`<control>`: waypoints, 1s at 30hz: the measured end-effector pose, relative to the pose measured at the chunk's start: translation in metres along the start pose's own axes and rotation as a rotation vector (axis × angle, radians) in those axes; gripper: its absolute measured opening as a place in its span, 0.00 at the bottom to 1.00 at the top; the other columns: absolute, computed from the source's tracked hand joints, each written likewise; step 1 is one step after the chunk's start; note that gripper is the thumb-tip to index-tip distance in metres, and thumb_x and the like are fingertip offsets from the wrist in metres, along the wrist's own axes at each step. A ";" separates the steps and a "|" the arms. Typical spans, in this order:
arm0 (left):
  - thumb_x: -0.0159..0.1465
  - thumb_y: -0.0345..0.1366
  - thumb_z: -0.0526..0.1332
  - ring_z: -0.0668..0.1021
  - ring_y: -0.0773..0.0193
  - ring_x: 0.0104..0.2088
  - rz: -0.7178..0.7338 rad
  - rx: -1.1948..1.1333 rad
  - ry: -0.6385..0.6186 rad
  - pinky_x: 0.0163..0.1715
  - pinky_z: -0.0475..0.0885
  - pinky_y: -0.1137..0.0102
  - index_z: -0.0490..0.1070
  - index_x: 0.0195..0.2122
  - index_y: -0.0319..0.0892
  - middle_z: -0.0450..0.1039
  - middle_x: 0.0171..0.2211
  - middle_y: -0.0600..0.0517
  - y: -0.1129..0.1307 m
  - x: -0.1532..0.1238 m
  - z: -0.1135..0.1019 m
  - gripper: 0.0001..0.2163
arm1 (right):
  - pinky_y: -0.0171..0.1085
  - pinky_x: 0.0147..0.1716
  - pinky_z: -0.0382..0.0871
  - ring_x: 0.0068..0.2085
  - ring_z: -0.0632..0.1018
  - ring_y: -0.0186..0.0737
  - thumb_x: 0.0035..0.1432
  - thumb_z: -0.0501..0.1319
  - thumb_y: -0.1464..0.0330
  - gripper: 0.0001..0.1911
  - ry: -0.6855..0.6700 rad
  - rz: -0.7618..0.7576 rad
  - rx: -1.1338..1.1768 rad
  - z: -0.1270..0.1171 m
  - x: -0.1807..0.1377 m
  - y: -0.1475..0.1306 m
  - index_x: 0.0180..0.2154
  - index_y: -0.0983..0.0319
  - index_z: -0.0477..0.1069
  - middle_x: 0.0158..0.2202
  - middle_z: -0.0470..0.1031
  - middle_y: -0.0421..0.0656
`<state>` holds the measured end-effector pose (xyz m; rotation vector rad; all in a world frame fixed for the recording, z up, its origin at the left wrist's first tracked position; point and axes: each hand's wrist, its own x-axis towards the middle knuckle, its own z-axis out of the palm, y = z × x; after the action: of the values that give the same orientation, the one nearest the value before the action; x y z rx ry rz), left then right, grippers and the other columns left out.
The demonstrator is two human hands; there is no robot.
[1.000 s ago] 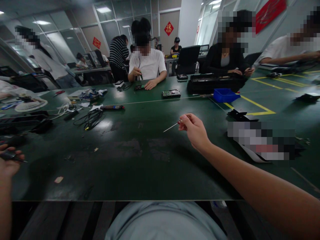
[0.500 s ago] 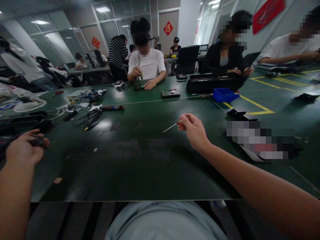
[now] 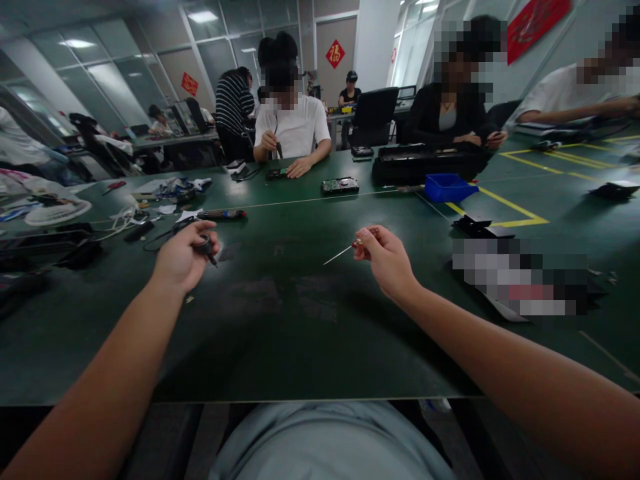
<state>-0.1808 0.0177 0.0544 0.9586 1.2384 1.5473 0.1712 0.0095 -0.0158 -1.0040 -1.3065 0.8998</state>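
Note:
On the left side of the green table point(image 3: 280, 353), my left hand point(image 3: 183, 257) is closed around a small black object with a narrow tip point(image 3: 204, 247), whose kind I cannot make out. The tip points down and to the right, above the tabletop. My right hand point(image 3: 385, 257) pinches a thin screwdriver point(image 3: 338, 255) by its reddish handle. Its bare metal shaft slants down to the left. The two hands are well apart, and the screwdriver tip touches nothing that I can see.
Behind my left hand lie a corded tool point(image 3: 223, 215) and loose white cables point(image 3: 131, 215). Farther back are a hard drive point(image 3: 340, 185) and a blue bin point(image 3: 449, 189). A black bracket point(image 3: 480, 227) lies at right. A co-worker point(image 3: 295, 127) sits opposite, handling a circuit board.
My left hand has moved right from the table's far left, carrying the black object in front of the corded tool. My right hand and the screwdriver have stayed nearly still.

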 end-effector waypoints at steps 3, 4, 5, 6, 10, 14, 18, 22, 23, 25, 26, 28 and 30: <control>0.48 0.22 0.53 0.70 0.63 0.25 -0.016 0.008 -0.137 0.28 0.62 0.67 0.72 0.34 0.36 0.66 0.24 0.49 -0.018 -0.012 0.040 0.14 | 0.39 0.32 0.70 0.29 0.74 0.35 0.65 0.59 0.58 0.12 -0.005 0.000 0.005 0.000 0.000 -0.001 0.36 0.59 0.72 0.29 0.73 0.39; 0.47 0.23 0.53 0.70 0.63 0.25 -0.026 0.018 -0.188 0.28 0.62 0.67 0.73 0.34 0.36 0.67 0.25 0.49 -0.024 -0.017 0.052 0.14 | 0.39 0.33 0.70 0.29 0.74 0.35 0.65 0.59 0.58 0.11 -0.007 0.001 0.006 0.000 0.000 -0.001 0.36 0.59 0.72 0.29 0.73 0.39; 0.47 0.23 0.53 0.70 0.63 0.26 -0.033 0.033 -0.236 0.28 0.62 0.67 0.73 0.34 0.36 0.67 0.25 0.49 -0.030 -0.022 0.063 0.15 | 0.39 0.32 0.69 0.29 0.74 0.35 0.65 0.59 0.58 0.11 -0.005 0.001 0.008 0.000 0.000 -0.001 0.36 0.59 0.72 0.29 0.73 0.39; 0.47 0.23 0.53 0.70 0.63 0.26 -0.037 0.051 -0.282 0.29 0.62 0.67 0.73 0.35 0.36 0.67 0.25 0.49 -0.035 -0.029 0.073 0.15 | 0.38 0.32 0.69 0.29 0.74 0.35 0.65 0.59 0.58 0.11 -0.001 0.000 0.010 0.000 0.000 0.000 0.36 0.59 0.72 0.29 0.73 0.39; 0.49 0.25 0.52 0.70 0.63 0.28 -0.049 0.147 -0.454 0.32 0.65 0.68 0.72 0.37 0.37 0.68 0.26 0.50 -0.049 -0.053 0.105 0.15 | 0.38 0.32 0.69 0.29 0.74 0.35 0.65 0.59 0.58 0.11 0.027 -0.021 0.014 0.001 0.001 0.002 0.36 0.59 0.71 0.29 0.73 0.39; 0.54 0.28 0.51 0.71 0.63 0.31 0.007 0.312 -0.558 0.35 0.66 0.68 0.71 0.40 0.38 0.69 0.28 0.51 -0.058 -0.065 0.121 0.14 | 0.39 0.32 0.69 0.29 0.74 0.35 0.65 0.58 0.58 0.12 0.068 -0.016 -0.021 0.001 0.001 0.001 0.36 0.59 0.71 0.30 0.73 0.39; 0.57 0.28 0.56 0.73 0.61 0.38 0.098 0.627 -0.611 0.39 0.67 0.67 0.66 0.50 0.41 0.72 0.38 0.50 -0.073 -0.069 0.124 0.19 | 0.40 0.34 0.69 0.31 0.74 0.36 0.65 0.58 0.58 0.11 0.092 0.019 -0.033 0.001 0.002 -0.001 0.37 0.59 0.71 0.31 0.74 0.40; 0.57 0.21 0.56 0.74 0.60 0.46 0.252 0.797 -0.630 0.48 0.68 0.64 0.60 0.57 0.43 0.71 0.47 0.48 -0.091 -0.068 0.118 0.27 | 0.39 0.33 0.68 0.30 0.73 0.36 0.65 0.58 0.59 0.11 0.070 0.035 -0.072 0.002 0.001 -0.002 0.36 0.59 0.70 0.30 0.73 0.39; 0.59 0.22 0.57 0.74 0.59 0.48 0.271 0.805 -0.612 0.50 0.68 0.63 0.61 0.57 0.43 0.71 0.49 0.47 -0.093 -0.066 0.115 0.25 | 0.39 0.32 0.68 0.29 0.73 0.36 0.65 0.57 0.58 0.12 0.062 0.035 -0.086 0.002 0.001 -0.003 0.35 0.59 0.70 0.28 0.72 0.39; 0.61 0.25 0.59 0.74 0.57 0.50 0.283 0.816 -0.552 0.52 0.68 0.61 0.63 0.56 0.42 0.71 0.50 0.46 -0.096 -0.060 0.111 0.21 | 0.39 0.31 0.67 0.28 0.72 0.35 0.66 0.57 0.58 0.14 0.046 0.032 -0.113 0.002 0.000 -0.004 0.33 0.59 0.70 0.26 0.71 0.38; 0.62 0.26 0.61 0.75 0.56 0.50 0.288 0.822 -0.530 0.53 0.69 0.60 0.65 0.55 0.43 0.72 0.50 0.46 -0.096 -0.056 0.108 0.20 | 0.39 0.31 0.66 0.28 0.72 0.35 0.66 0.57 0.58 0.14 0.043 0.027 -0.123 0.002 0.000 -0.004 0.33 0.59 0.70 0.26 0.70 0.38; 0.62 0.27 0.62 0.75 0.56 0.50 0.324 0.834 -0.524 0.54 0.70 0.59 0.69 0.52 0.43 0.73 0.50 0.47 -0.096 -0.048 0.104 0.17 | 0.39 0.31 0.67 0.28 0.72 0.35 0.66 0.57 0.58 0.14 0.033 0.012 -0.118 0.002 -0.001 -0.004 0.33 0.60 0.70 0.26 0.71 0.38; 0.62 0.27 0.63 0.74 0.56 0.52 0.385 0.846 -0.542 0.56 0.69 0.58 0.72 0.51 0.44 0.72 0.51 0.47 -0.097 -0.043 0.100 0.16 | 0.39 0.32 0.68 0.28 0.73 0.35 0.65 0.58 0.58 0.13 0.012 0.000 -0.080 0.002 -0.001 -0.005 0.34 0.60 0.71 0.27 0.72 0.39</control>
<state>-0.0574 0.0127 -0.0222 2.0980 1.3506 0.8695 0.1693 0.0073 -0.0118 -1.0699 -1.3414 0.8453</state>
